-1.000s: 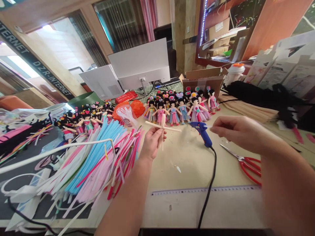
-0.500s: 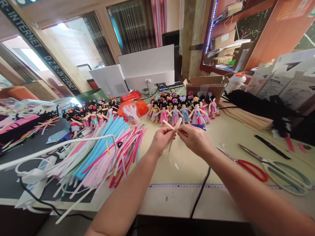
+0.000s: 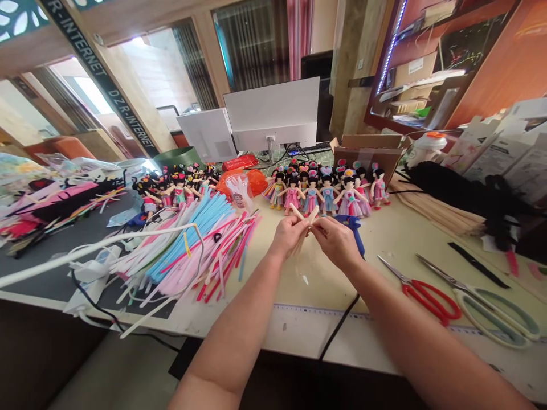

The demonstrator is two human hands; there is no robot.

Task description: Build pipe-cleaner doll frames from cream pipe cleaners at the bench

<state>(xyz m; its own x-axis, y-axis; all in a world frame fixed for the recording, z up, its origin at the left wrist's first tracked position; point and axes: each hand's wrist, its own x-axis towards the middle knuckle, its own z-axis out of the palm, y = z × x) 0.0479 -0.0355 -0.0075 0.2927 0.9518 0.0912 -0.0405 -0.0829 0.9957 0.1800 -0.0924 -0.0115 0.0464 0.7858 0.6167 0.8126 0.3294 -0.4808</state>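
Both hands meet above the middle of the worktable (image 3: 316,285). My left hand (image 3: 289,234) and my right hand (image 3: 335,240) are both closed on a small cross of pale pipe-cleaner sticks (image 3: 306,217), whose ends poke up between the fingers. A blue glue gun (image 3: 352,225) lies on the table just behind my right hand, its black cord running toward the near edge. A row of small finished dolls in pink and blue dresses (image 3: 325,193) stands behind the hands.
A big heap of pink, blue and white pipe cleaners (image 3: 200,239) lies at the left, with more dolls (image 3: 171,191) behind it. Red-handled scissors (image 3: 423,290) and pale-handled scissors (image 3: 487,307) lie at the right. A ruler (image 3: 299,310) runs along the near edge. Black fibre bundle (image 3: 461,182) and monitors (image 3: 273,114) sit at the back.
My right hand came from above the glue gun to the stick cross and gripped it with the left. The camera has drawn back and tilted, showing more of the table's near edge.
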